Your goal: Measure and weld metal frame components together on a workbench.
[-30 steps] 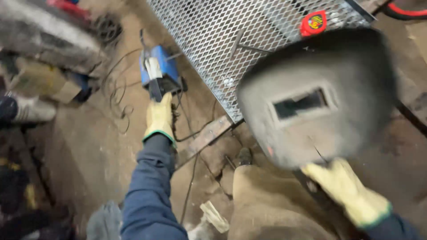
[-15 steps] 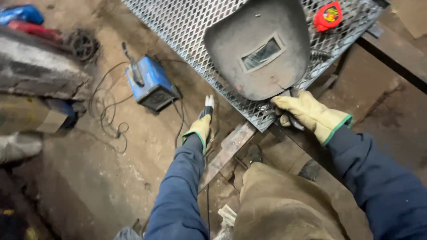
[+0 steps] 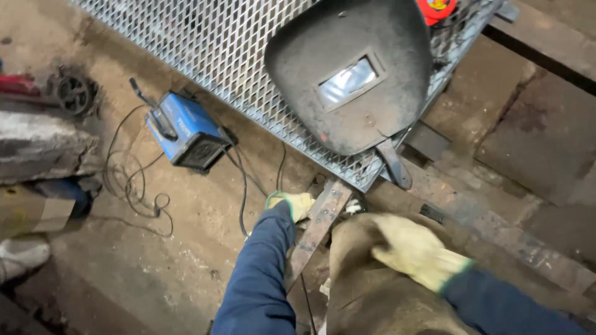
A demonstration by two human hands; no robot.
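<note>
L grip (image 3: 297, 203) state unclear by rusty bar (image 3: 318, 228); R grip (image 3: 411, 248) loose, empty on knee (image 3: 366, 291).

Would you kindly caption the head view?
Dark hand-held welding shield rests on grey expanded-metal mesh; gloved left hand near rusty bar.

Welding workshop: welder (image 3: 185, 131), face shield (image 3: 351, 74)

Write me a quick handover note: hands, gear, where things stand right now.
Left hand: gloved, low beside the rusty flat bar; grip hidden.
Right hand: gloved, empty, resting on the knee.
Welding mask: lying on the mesh panel, in neither hand.
Blue welder: on the floor, cables trailing.
No arc or electrode visible.
</note>
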